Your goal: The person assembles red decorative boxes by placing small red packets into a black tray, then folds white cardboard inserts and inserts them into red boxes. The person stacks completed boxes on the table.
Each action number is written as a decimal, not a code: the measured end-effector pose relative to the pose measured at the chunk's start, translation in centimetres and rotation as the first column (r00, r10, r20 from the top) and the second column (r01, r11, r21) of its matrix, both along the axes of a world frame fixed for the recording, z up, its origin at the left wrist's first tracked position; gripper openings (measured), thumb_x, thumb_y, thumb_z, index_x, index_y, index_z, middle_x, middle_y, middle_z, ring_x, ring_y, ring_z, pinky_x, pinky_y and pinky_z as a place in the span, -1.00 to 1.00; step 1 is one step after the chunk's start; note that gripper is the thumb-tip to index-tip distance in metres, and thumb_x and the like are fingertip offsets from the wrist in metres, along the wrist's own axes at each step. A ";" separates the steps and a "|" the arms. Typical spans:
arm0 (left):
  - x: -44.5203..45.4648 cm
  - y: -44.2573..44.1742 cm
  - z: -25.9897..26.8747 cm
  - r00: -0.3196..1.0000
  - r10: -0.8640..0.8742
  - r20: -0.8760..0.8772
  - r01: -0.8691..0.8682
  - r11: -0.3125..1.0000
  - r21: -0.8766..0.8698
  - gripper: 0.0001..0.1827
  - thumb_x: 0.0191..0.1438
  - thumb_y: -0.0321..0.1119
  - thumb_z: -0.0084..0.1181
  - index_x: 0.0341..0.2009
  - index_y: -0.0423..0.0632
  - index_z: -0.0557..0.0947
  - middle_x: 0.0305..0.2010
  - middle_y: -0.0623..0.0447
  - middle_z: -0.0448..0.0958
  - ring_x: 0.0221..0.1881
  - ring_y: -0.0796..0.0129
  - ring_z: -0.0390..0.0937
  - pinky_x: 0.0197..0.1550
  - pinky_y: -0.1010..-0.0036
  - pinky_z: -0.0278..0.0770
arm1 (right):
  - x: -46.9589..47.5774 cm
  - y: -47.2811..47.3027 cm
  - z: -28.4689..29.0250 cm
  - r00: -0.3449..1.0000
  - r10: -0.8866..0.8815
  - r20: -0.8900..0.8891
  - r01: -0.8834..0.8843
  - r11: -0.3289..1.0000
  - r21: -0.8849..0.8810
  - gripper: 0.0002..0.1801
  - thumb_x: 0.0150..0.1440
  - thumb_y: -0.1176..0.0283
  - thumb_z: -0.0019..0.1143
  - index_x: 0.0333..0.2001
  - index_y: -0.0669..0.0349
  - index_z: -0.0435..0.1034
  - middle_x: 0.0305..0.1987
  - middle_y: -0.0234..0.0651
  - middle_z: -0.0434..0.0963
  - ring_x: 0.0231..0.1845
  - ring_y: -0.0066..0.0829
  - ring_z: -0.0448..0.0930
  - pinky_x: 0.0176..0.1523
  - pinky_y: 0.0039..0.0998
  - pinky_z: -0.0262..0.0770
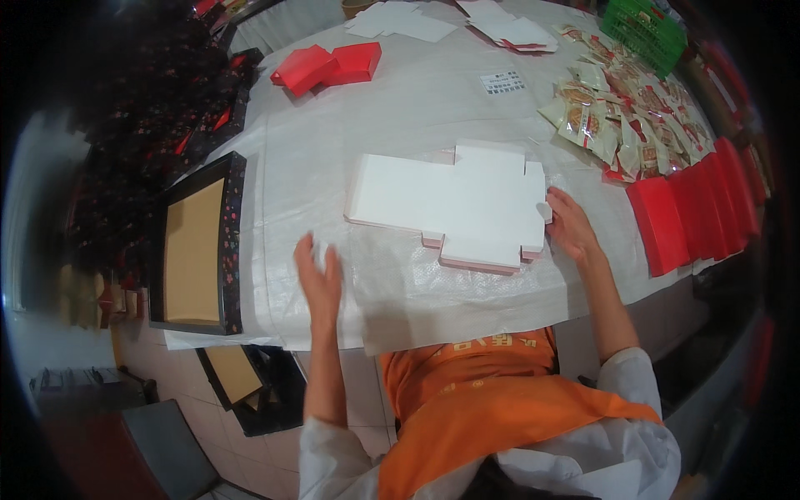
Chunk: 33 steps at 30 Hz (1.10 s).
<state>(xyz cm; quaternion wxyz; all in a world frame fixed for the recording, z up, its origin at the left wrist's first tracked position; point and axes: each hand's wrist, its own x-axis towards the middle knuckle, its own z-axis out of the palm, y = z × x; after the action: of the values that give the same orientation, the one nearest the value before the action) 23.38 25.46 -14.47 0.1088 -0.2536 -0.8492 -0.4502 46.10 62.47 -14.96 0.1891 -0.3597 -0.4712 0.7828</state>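
A stack of flat, unfolded box blanks (481, 200) lies in front of me, white side up with pinkish edges below. At its right end, the fingers of my right hand (570, 226) are against a small end tab. Whether they pinch it cannot be made out. My left hand (317, 275) is slightly blurred, with thumb and fingers apart and nothing in it. It is left of the stack and apart from it, over the table covering. Farther left is an open black floral-patterned box tray (194, 250) with a tan bottom.
White plastic sheeting (300, 187) covers the table. Folded red boxes (328, 65) and more white blanks (400, 22) lie at the back. Wrapped pastries (612, 112) are heaped at right, beside a green basket (644, 37) and a row of red boxes (694, 206). Dark patterned boxes (150, 125) are stacked left.
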 end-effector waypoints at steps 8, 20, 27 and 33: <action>-7.7 9.6 2.1 0.752 -0.017 0.659 0.219 0.949 -0.225 -0.49 0.15 -0.10 0.01 0.00 -0.31 0.46 -0.09 -0.15 0.52 -0.06 0.21 0.49 -0.04 0.34 0.42 | -0.4 -2.8 -0.9 0.992 -0.087 -0.087 0.063 0.968 -0.241 -0.56 0.26 0.29 -0.10 0.10 0.37 0.24 0.05 -0.21 0.43 0.06 -0.38 0.46 0.10 -0.34 0.41; 1.5 2.7 0.3 0.364 -0.454 0.813 -0.384 0.722 0.576 -0.48 0.29 -0.12 -0.17 0.17 -0.25 0.29 0.15 -0.08 0.36 0.13 0.25 0.35 0.16 0.37 0.31 | -0.5 -2.7 2.5 0.978 -0.081 -0.193 -0.008 0.907 -0.421 -0.40 0.26 0.04 -0.16 0.13 0.37 0.24 0.07 -0.19 0.44 0.04 -0.36 0.49 0.09 -0.34 0.44; 0.7 5.9 2.3 0.999 -0.024 -0.047 0.020 0.995 -0.093 -0.57 0.21 -0.34 -0.06 0.12 -0.29 0.35 0.19 -0.21 0.32 0.21 0.03 0.26 0.25 0.27 0.18 | -1.0 -1.5 0.9 0.996 -0.025 0.082 0.034 0.993 -0.115 -0.40 0.28 0.01 -0.22 0.06 0.39 0.30 -0.03 -0.21 0.50 -0.05 -0.44 0.52 0.01 -0.44 0.47; -1.4 15.5 2.5 0.873 -0.371 0.317 0.430 0.892 -0.141 -0.62 0.21 -0.25 -0.06 0.03 -0.24 0.43 -0.05 -0.15 0.50 0.00 0.06 0.43 0.03 0.31 0.36 | -0.1 -1.9 0.4 0.993 -0.026 -0.117 0.008 0.989 -0.148 -0.45 0.31 0.09 -0.29 0.11 0.39 0.24 0.03 -0.20 0.45 0.00 -0.42 0.50 0.06 -0.39 0.45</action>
<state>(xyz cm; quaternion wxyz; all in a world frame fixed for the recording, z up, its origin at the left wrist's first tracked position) 22.00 40.94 -12.00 -0.1359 -0.3682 -0.8265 -0.4036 45.96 60.60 -14.55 0.1964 -0.3295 -0.3970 0.8338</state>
